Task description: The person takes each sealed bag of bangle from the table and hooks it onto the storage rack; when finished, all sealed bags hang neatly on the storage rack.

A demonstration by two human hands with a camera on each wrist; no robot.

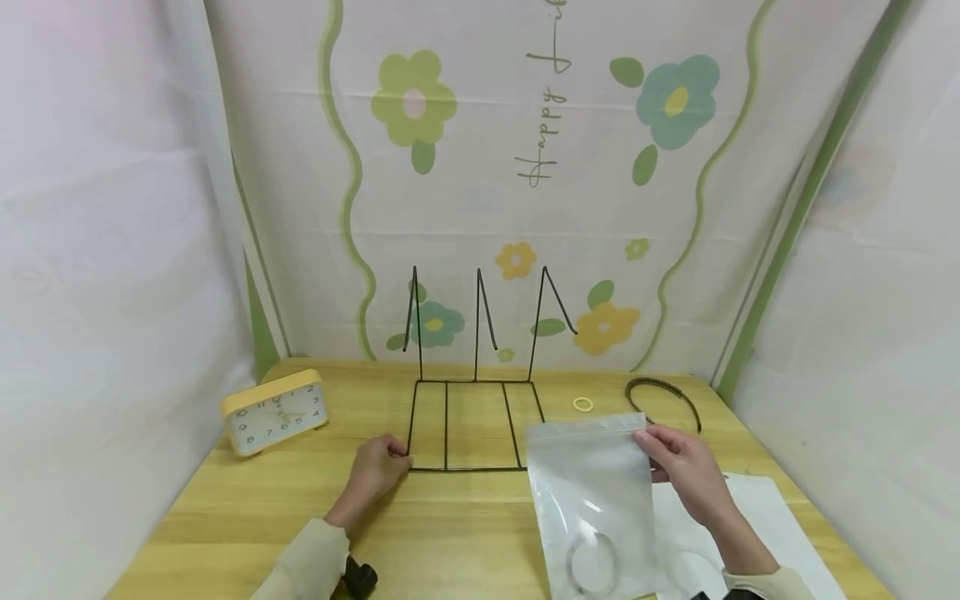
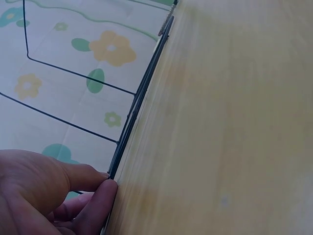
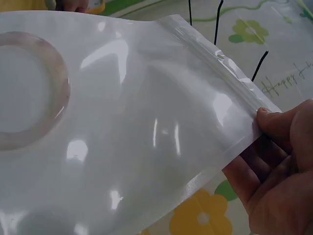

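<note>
A black wire rack (image 1: 446, 425) with a flat base and several upright bent hooks stands in the middle of the wooden table. My left hand (image 1: 381, 467) pinches the front left corner of its base; the left wrist view shows thumb and fingertip meeting at the wire (image 2: 128, 117). With thumb and fingers, my right hand (image 1: 686, 468) holds the top right corner of a clear zip-lock bag (image 1: 592, 475). A pale pinkish bangle (image 3: 59, 73) lies low inside the bag. The bag hangs in front of the rack's right front corner and hides it.
A yellow alarm clock (image 1: 277, 412) stands at the left. A small pale yellow ring (image 1: 583, 404) and a dark twisted headband (image 1: 660, 383) lie at the back right. White paper (image 1: 772, 521) lies under my right arm. Printed fabric walls (image 1: 465, 208) enclose the table.
</note>
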